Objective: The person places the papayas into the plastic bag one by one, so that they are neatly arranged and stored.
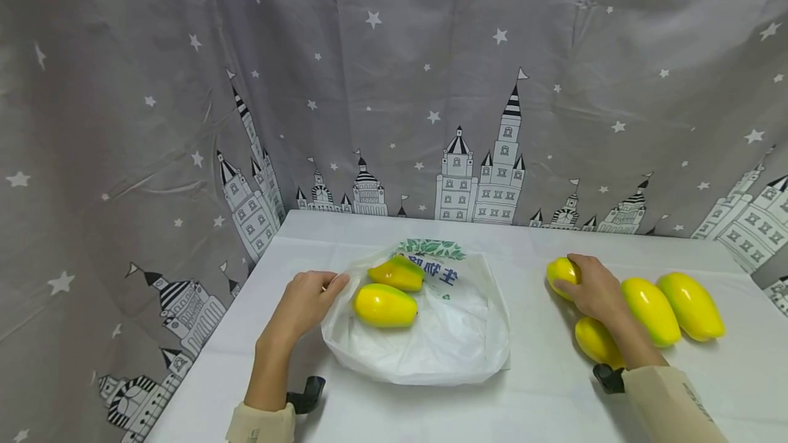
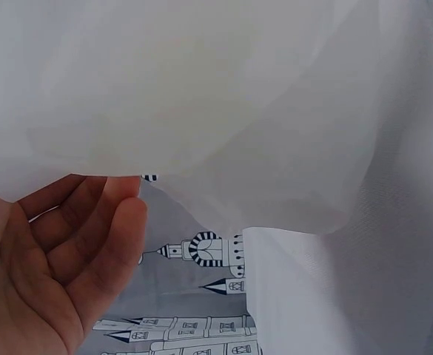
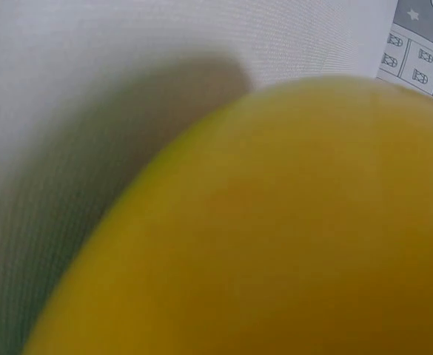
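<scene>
A white plastic bag [image 1: 443, 340] lies with its mouth wide, green leaves and blue lettering printed on its far side. Two yellow-green mangoes, a nearer mango [image 1: 386, 305] and a farther mango [image 1: 397, 273], sit inside at its left. My left hand [image 1: 310, 303] pinches the bag's left rim; in the left wrist view its thumb [image 2: 120, 244] shows at the bag's edge. To the right of the bag, my right hand [image 1: 594, 289] grips a yellow mango [image 1: 559, 273] from above. Blurred yellow fruit [image 3: 275, 237] fills much of the right wrist view, where the hand is hidden.
Another mango [image 1: 596, 342] lies under my right wrist, partly covered by it. Two more, a mango [image 1: 651, 312] and a mango [image 1: 691, 305], lie side by side farther right. A grey curtain [image 1: 394, 87] with castles and stars hangs behind the white-covered table [image 1: 542, 402].
</scene>
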Available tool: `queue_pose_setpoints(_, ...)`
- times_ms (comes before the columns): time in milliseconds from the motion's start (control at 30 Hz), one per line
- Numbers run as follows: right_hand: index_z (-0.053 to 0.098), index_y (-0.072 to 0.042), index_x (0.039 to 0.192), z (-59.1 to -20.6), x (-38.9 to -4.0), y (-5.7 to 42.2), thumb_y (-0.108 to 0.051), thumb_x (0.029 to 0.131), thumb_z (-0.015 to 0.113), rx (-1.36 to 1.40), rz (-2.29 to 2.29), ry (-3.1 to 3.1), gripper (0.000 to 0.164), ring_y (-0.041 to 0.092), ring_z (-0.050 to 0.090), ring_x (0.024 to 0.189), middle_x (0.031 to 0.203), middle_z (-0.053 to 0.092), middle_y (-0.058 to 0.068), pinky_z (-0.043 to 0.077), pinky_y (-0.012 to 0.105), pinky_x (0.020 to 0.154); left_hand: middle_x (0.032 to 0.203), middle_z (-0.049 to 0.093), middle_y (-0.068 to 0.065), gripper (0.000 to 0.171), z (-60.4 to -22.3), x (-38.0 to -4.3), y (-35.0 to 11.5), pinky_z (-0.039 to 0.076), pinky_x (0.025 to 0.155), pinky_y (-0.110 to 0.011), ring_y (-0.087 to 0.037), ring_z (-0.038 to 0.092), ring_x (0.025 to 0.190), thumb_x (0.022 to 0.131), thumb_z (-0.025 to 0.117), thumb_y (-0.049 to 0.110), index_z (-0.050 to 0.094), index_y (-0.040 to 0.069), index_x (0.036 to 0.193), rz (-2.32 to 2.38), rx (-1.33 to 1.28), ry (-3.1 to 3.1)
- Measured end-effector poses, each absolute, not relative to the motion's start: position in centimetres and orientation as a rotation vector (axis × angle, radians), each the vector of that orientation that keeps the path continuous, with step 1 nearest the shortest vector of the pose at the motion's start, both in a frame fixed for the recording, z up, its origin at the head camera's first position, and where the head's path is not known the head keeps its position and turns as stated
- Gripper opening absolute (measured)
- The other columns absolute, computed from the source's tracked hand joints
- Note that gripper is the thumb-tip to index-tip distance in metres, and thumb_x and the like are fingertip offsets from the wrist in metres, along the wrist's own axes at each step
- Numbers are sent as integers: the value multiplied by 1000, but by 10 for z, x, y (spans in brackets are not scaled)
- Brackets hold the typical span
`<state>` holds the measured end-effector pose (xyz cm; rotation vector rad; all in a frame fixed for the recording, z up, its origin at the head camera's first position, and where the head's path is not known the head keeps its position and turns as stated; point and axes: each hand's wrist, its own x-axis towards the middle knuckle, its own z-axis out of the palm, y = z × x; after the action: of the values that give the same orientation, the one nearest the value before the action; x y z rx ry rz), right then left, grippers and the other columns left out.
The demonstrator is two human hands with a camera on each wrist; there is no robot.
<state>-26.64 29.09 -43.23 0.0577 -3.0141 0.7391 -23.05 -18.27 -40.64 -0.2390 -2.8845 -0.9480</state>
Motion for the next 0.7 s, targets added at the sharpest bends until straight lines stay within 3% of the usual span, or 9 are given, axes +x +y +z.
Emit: queue_pose_setpoints(700,42,15,137,-427,-250,285,-23,92,67,208,671,-3012,63,52,50,112,131,47,38,41,64,92,82,67,-1,34,-406,-231,-183,48,69,-35,-17,55,72,101,55,29,74,3,110,-958,-228,-2887)
